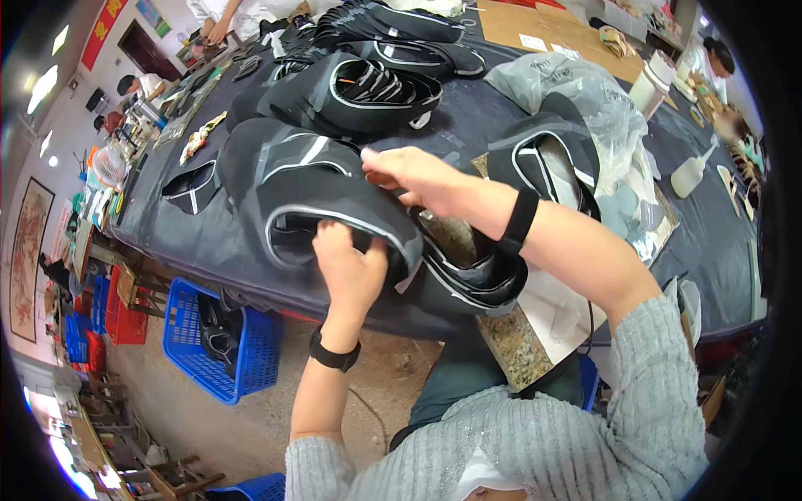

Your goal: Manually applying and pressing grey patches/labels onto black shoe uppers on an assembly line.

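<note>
A stack of nested black fabric pieces with pale grey edging, which look like shoe uppers (284, 179), lies at the table's near edge in front of me. My left hand (344, 263) reaches into the opening of the nearest one. Its fingers curl at the rim, with the tips partly hidden inside. Across the top of the same stack lies my right hand (413, 177), its fingers stretched to the left and resting by the upper edge. Beneath my right forearm, more nested uppers (480, 284) sit beside a speckled stone slab (522, 346).
Further black stacks (359, 96) stand behind. At right are a clear plastic bag (576, 92), a white squeeze bottle (692, 174) and a white flask (652, 88). A blue basket (259, 351) holding black pieces stands on the floor at left. Other people work at far tables.
</note>
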Tool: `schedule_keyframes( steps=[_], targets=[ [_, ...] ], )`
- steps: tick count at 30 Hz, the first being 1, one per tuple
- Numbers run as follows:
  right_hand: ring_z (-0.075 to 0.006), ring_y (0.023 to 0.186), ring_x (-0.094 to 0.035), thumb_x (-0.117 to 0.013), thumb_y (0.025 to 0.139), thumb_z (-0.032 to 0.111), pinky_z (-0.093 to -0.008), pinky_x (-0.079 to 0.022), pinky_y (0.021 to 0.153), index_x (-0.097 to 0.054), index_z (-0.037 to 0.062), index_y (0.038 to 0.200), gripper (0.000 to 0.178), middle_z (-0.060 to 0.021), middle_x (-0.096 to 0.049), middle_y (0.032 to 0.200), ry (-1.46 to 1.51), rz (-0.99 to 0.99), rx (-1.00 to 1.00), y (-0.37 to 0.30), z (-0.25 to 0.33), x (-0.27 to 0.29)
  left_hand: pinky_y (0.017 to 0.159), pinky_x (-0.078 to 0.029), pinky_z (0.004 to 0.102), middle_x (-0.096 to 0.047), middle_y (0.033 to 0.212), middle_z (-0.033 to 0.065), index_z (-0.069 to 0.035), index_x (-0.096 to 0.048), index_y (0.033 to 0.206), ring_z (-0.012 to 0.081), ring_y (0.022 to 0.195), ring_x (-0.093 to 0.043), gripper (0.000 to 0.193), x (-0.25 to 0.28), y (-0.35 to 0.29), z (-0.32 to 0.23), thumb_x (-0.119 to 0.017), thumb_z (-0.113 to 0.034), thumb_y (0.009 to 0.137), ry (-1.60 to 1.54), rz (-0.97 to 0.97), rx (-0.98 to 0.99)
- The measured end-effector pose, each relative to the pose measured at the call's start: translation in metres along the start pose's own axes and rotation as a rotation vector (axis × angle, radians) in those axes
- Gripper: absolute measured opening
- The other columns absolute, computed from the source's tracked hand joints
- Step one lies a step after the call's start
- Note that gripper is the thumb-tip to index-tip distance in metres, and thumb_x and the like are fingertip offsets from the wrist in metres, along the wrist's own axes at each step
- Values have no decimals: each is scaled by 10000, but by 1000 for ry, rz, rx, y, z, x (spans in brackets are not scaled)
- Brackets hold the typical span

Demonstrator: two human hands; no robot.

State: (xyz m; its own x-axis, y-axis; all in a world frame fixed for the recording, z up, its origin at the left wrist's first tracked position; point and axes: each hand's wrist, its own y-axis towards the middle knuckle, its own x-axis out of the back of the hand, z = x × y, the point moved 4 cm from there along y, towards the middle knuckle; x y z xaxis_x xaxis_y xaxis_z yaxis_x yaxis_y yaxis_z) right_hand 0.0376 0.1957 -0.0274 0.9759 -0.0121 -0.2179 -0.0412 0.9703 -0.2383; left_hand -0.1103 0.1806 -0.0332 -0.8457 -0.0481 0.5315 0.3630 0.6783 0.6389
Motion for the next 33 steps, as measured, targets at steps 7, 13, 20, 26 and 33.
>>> schedule_keyframes(
  steps=[7, 13, 20, 26, 33],
  targets=[
    [-128, 762, -586, -531, 801, 58, -252, -470, 597, -565, 10, 976, 184, -77, -616, 885, -40, -129, 1, -8, -12, 14, 894, -431, 306, -544, 1111, 102, 11, -458, 1147, 202, 1027, -538, 472, 0, -11, 68, -584, 122, 706, -784, -26, 497],
    [-169, 758, -616, -553, 708, -14, -277, -487, 654, -624, -33, 862, 171, -135, -642, 803, -545, -67, 138, -13, -19, -6, 806, -475, 263, -577, 994, 77, -15, -460, 1146, 141, 903, -573, 319, 2, -22, 90, -566, -91, 855, -1041, -52, 576],
    [-163, 654, -604, -500, 712, -43, -290, -469, 591, -579, -20, 837, 149, -111, -614, 756, -533, 11, 281, 8, -18, -10, 754, -503, 249, -577, 984, 66, -40, -444, 1132, 137, 857, -585, 349, -1, -21, 89, -607, -166, 851, -1077, 8, 523],
    [-119, 748, -539, -546, 768, -14, -262, -497, 620, -490, 14, 1028, 268, -69, -535, 872, -264, -36, 308, 36, -32, 10, 774, -507, 272, -577, 995, 76, -48, -442, 1136, 151, 878, -588, 360, -7, -19, 89, -622, -133, 836, -1240, 1, 634],
    [-130, 605, -566, -734, 745, 229, -256, -492, 532, -513, 5, 859, 335, -68, -558, 732, -243, 8, 101, 40, -39, 7, 778, -504, 280, -576, 994, 67, -53, -436, 1143, 154, 875, -589, 373, -10, -17, 84, -626, -148, 836, -1230, 26, 616]
  ],
)
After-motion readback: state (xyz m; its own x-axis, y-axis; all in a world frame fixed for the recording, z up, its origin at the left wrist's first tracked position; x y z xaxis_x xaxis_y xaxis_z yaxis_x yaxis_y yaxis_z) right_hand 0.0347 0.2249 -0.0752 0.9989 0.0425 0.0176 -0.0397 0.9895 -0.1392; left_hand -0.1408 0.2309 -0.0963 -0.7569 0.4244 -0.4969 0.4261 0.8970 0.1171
